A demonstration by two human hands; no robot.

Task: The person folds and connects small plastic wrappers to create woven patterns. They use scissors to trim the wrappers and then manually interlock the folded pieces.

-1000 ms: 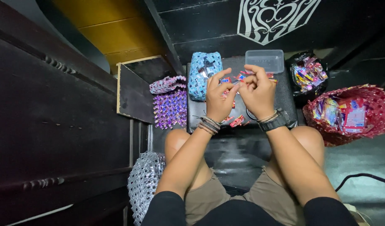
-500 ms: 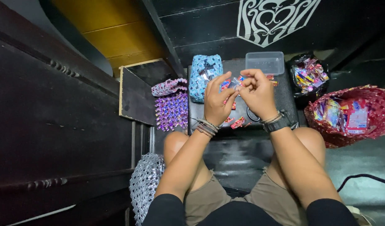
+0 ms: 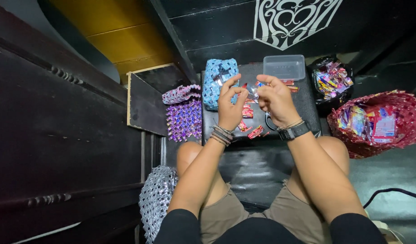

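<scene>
Both forearms reach forward from the lap over the bent knees, and the two hands meet above a low black desk (image 3: 307,113). The left hand (image 3: 229,106) is raised with its wrist bent back, bracelets at the wrist, thumb and first fingers pinched shut on one end of a small shiny wrapper strip (image 3: 252,92). The right hand (image 3: 276,98), with a dark watch on its wrist, curls in from the other side, and its fingertips close on the same strip, so the strip sits between the two grips, just above the desk.

Red wrapper pieces (image 3: 251,122) lie on the desk under the hands. A clear plastic box (image 3: 285,67) stands just beyond them. A blue woven pouch (image 3: 217,81) is at the desk's left end, and a purple woven piece (image 3: 184,118) lies to the left of that. To the right sits a red woven basket (image 3: 397,131) holding wrappers, with a dark bag of wrappers (image 3: 330,81) behind it. A silver woven piece (image 3: 156,199) hangs by the left knee.
</scene>
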